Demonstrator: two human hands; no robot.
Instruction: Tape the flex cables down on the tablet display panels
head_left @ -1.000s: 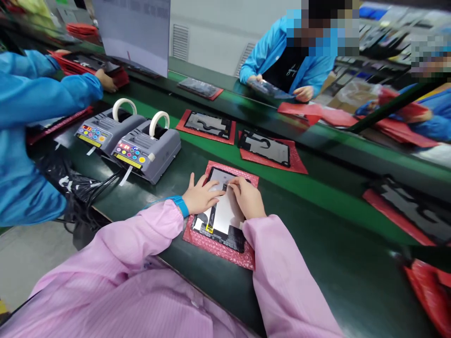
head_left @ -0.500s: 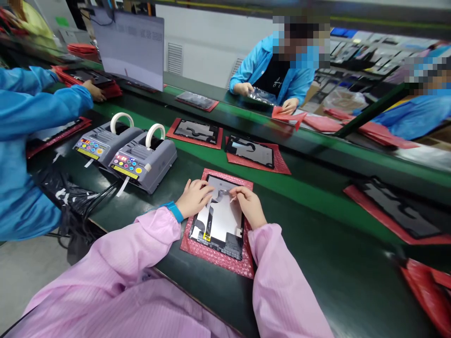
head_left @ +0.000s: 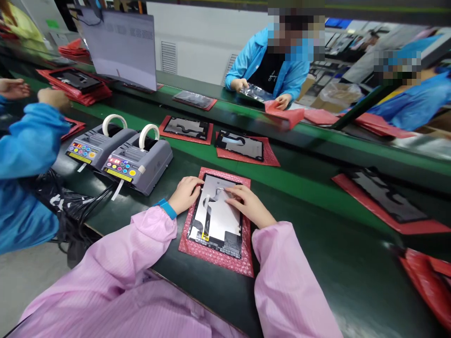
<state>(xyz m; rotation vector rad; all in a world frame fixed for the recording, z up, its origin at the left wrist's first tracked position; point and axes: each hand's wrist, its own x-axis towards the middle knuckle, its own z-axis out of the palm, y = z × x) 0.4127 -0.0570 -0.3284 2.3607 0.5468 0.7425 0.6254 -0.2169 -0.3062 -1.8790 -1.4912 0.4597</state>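
Observation:
A tablet display panel lies back side up on a red bubble-wrap pouch in front of me. A dark flex cable with a yellow end runs along its left part. My left hand rests at the panel's upper left edge, fingers bent loosely and no object visible in them. Over the panel's upper right, my right hand has its thumb apart from the fingers, the fingertips at or just above the silver surface. Nothing shows between them.
Two grey tape dispensers stand to the left, tape strips hanging out. More panels on red pouches lie on the green strip and at right. A co-worker in blue is at left; another person handles a pouch opposite.
My right fingers were pinched near a small whitish piece and are now apart. My left hand has drawn left to the panel's edge. The left co-worker's hands have left the pouch stack.

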